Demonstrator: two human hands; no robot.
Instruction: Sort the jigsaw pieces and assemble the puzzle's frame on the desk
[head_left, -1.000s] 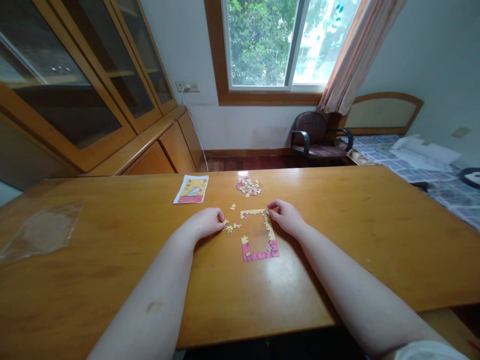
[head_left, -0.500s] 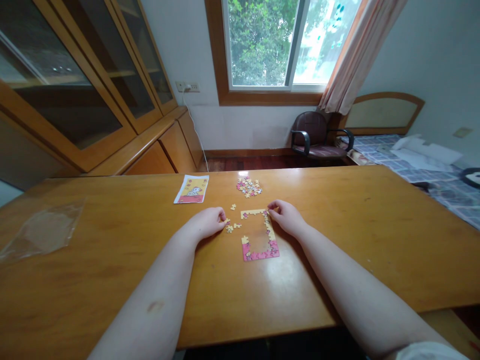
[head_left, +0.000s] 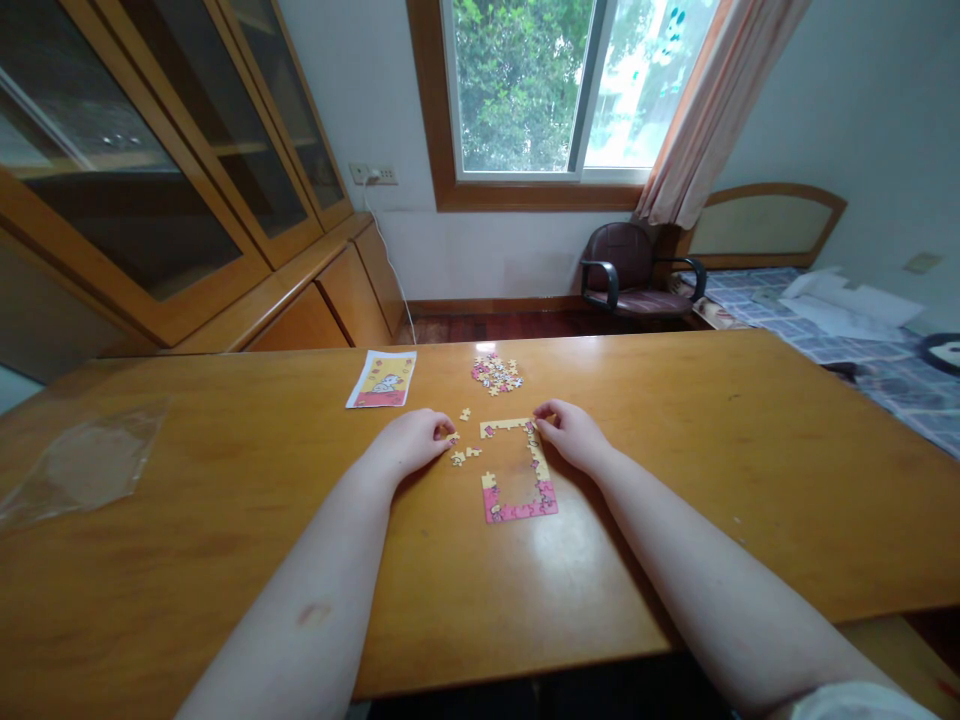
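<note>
You are pinching a small piece (head_left: 454, 437) with your left hand (head_left: 416, 440), while your right hand (head_left: 570, 430) is touching the puzzle (head_left: 521, 511) at its far right corner.

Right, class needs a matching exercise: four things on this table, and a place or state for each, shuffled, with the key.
1. jigsaw border
2. pile of loose jigsaw pieces
3. picture sheet
4. clear plastic bag

A. at the left end of the table
B. printed with a whitish animal
C. joined, with a gap in its left side
D. heaped, beyond the border

Pairs: 1-C, 2-D, 3-B, 4-A
</note>
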